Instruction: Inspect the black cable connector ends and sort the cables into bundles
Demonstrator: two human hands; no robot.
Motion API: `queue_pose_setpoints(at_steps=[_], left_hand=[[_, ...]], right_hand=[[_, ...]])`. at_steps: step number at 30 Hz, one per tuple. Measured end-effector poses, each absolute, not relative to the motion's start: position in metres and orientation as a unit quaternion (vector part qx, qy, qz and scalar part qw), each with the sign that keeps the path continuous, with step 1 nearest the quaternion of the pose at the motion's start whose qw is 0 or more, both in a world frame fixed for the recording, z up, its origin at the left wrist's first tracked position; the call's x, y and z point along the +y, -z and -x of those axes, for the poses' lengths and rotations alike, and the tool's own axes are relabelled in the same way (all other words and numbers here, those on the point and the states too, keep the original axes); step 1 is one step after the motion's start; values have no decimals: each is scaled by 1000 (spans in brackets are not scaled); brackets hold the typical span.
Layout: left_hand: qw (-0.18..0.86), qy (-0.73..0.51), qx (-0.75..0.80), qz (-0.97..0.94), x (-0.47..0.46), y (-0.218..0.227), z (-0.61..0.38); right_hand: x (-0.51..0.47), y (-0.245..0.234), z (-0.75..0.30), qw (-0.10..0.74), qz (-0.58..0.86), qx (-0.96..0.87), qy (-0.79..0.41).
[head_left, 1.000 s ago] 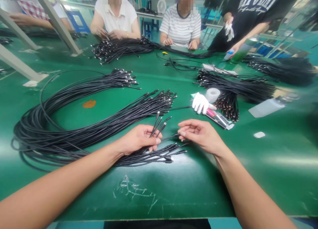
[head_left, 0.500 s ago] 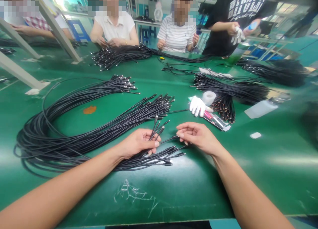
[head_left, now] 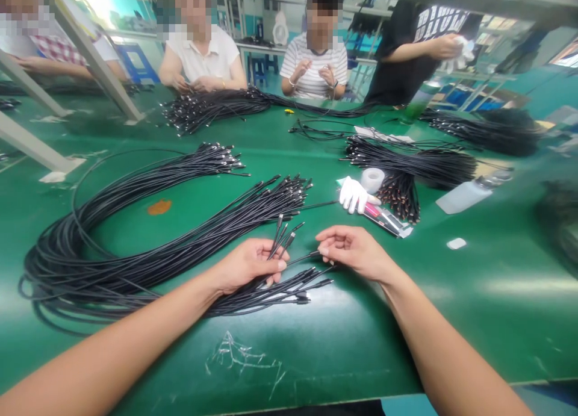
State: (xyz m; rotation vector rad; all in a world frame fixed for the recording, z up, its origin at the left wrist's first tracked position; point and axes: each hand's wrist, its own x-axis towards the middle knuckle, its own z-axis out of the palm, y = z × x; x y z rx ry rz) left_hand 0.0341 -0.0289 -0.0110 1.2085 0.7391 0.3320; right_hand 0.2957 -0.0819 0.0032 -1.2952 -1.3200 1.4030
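My left hand (head_left: 255, 262) is closed around several black cables, whose connector ends (head_left: 285, 238) stick up past the thumb. One of these cables (head_left: 301, 258) runs across to my right hand (head_left: 345, 252), which pinches its connector between thumb and fingertips. Under and beside my left hand lie more loose cable ends (head_left: 293, 289) on the green table (head_left: 361, 356). A large looped bundle of black cables (head_left: 149, 262) curves round on the left, its two ends pointing right.
Beyond my right hand are a white glove (head_left: 353, 194), a tape roll (head_left: 372, 179), another cable bundle (head_left: 415, 160) and a white bottle (head_left: 465, 196). Metal posts (head_left: 93, 55) stand at the left. Several people sit or stand across the table beside a further cable pile (head_left: 208, 106).
The view has shifted slightly; both my hands keep their holds in nearly the same pose. Across the table, the person in stripes has raised both hands, and the standing person has moved a white glove rightward.
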Motion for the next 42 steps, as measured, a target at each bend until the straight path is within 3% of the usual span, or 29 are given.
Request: queue_pose_setpoints(at_steps=[16,21,25,42], left_hand=[[754,-152,346,-537,-29,6,-35],[759,-154,338,-535,-28,9,-34],[771,-164,326,-521,-30,7,-35],[763,-158,350,-520,-41,4,-44]], right_hand=[[-78,1,-295,466,509,-542,-479],[-84,3,-285,407,471,-570,-536],[-89,1,-279,365,490,-599,-518],[-92,8,-271,358,482,-597,-533]])
